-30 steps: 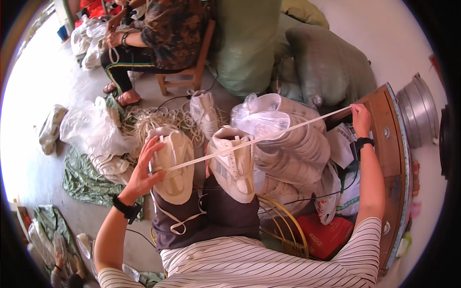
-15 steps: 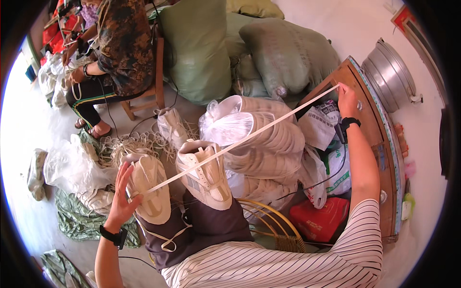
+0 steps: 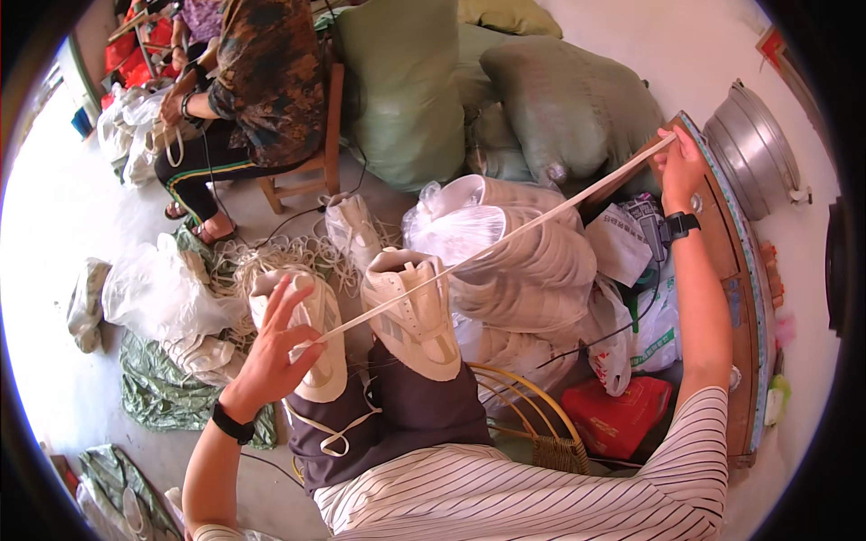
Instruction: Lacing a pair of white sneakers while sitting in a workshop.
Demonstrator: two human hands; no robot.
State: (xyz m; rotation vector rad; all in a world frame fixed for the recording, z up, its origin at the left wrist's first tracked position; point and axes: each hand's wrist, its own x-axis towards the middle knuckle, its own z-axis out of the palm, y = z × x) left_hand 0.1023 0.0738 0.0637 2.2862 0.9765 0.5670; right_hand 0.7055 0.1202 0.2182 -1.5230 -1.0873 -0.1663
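Observation:
A cream shoelace (image 3: 532, 224) runs taut on a slant from the left shoe to the upper right. My right hand (image 3: 682, 167) pinches its raised upper end, beside a wooden cabinet. Over the left shoe (image 3: 317, 388), my left hand (image 3: 275, 356) holds the lower end between thumb and forefinger, the other fingers spread. This hand hides part of that shoe. Both cream sneakers rest on my thighs, and the right shoe (image 3: 417, 316) has lace through its eyelets, with the taut lace passing across it. Another thin lace (image 3: 336, 442) dangles in a loop over my leg.
Bagged shoes (image 3: 523, 261) are stacked ahead, behind a heap of loose laces (image 3: 280, 261). Large green sacks (image 3: 397, 99) stand farther back. The wooden cabinet (image 3: 722, 243) and a metal pot (image 3: 749, 149) are at right, a red bag (image 3: 618, 415) below. A seated person (image 3: 262, 90) works far left.
My right hand has drawn the lace end a little farther up and right. My left hand has shifted slightly over the left shoe. The whole view has slid sideways.

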